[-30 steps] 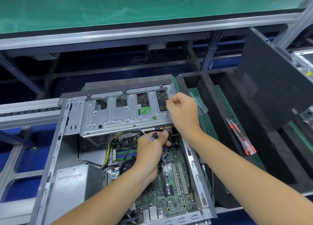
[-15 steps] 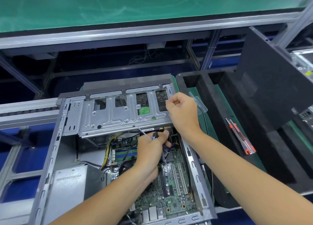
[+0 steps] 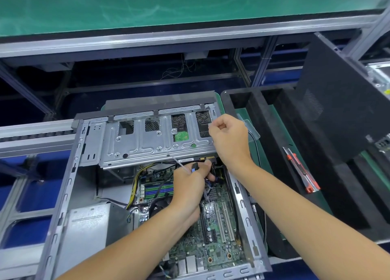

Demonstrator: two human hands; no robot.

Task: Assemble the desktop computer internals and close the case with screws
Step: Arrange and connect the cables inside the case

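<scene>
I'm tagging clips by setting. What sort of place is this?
Probably an electronics assembly line: a green-matted workbench on aluminium framing, an open computer case on a conveyor rail, and black foam trays alongside.

We see the open grey computer case [image 3: 63,195] lying flat, its side off. At twelve o'clock inside it the silver drive cage [image 3: 152,144] sits tilted up. Below, toward six o'clock, the green motherboard [image 3: 213,235] lies exposed, with yellow and black cables [image 3: 137,178] at its ten o'clock corner.
</scene>
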